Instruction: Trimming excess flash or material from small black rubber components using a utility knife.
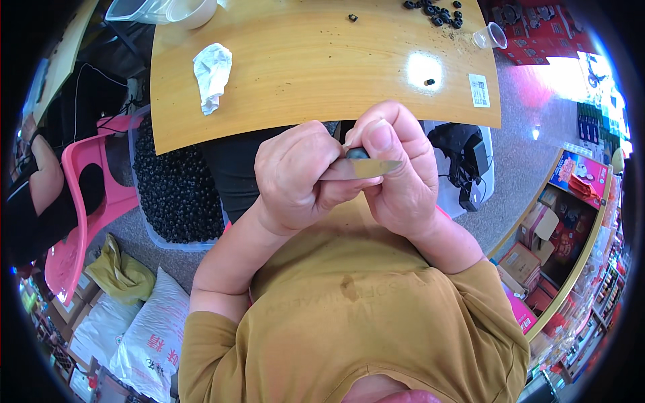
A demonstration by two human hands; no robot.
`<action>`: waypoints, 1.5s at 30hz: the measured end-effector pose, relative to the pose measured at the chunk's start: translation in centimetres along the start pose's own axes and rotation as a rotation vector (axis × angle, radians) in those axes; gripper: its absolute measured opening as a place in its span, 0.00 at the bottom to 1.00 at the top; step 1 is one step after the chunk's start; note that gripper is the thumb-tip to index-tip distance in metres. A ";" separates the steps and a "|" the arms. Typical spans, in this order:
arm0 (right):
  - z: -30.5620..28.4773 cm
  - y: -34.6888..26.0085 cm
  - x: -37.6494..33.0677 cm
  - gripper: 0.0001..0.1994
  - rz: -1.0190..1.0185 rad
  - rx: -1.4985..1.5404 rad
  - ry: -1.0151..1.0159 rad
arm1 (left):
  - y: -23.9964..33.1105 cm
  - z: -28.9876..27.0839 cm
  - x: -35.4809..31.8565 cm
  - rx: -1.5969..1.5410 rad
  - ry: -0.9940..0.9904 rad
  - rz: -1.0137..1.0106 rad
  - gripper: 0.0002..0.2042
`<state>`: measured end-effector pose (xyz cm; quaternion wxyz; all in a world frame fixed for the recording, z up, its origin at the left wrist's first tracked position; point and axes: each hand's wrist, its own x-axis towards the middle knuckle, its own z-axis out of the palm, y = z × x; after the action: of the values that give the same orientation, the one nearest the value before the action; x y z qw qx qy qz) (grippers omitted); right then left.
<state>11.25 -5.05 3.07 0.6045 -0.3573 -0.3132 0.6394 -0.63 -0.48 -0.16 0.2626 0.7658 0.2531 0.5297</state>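
Observation:
In front of my chest, both hands are raised close together, just off the near edge of the wooden table [295,87]. My left hand [295,168] is closed around a small knife [366,169], whose shiny blade points right across to my right thumb. Between the fingers of my right hand [402,164] is a small dark blue-grey rounded piece [357,154]. It lies against the upper edge of the blade, and the fingers hide much of it. The knife's handle is covered by my left fist.
Several black ring-like parts [440,13] lie at the table's far right near a clear plastic cup [490,35]. A crumpled white cloth [212,75] is at left. Below stand a tub of black parts [176,191] and a pink chair [77,215], with another person's arm [46,168] beside it.

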 end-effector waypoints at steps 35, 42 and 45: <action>-0.8 0.1 -0.1 0.11 0.016 0.006 -0.026 | 0.1 0.1 0.0 0.097 -0.017 -0.060 0.20; -1.1 -0.2 -0.1 0.11 0.061 -0.001 -0.024 | 0.3 -0.1 0.0 0.158 -0.085 0.001 0.16; -0.3 -0.5 0.1 0.10 0.031 -0.020 0.012 | 0.5 -0.2 0.2 0.107 -0.113 -0.005 0.14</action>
<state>11.83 -4.96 3.34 0.5928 -0.3720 -0.3105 0.6433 -0.69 -0.66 0.39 0.2364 0.8069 0.2675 0.4707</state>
